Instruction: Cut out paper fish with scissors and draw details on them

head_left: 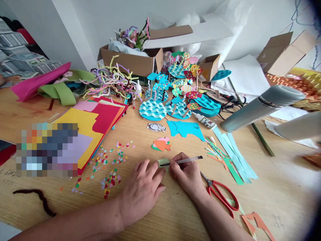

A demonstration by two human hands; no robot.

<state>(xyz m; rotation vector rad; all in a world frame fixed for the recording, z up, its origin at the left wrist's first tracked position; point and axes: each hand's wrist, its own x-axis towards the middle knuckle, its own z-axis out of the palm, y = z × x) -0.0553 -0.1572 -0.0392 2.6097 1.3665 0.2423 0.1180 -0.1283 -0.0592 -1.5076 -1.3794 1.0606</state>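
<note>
My right hand is closed round a slim pen, whose tip rests on a small light green paper piece. Fingers of my left hand lie spread and flat, pressing the left side of that piece to the table. Just beyond it sits a small stack of paper fish in orange, green and pink. Further back lies a black-and-white fish cutout, beside blue paper pieces. Red-handled scissors lie right of my right wrist.
Coloured paper sheets and tiny paper confetti lie to the left. Decorated blue wavy discs, glue bottles and pipe cleaners stand behind. Paper strips and a grey thermos are at right.
</note>
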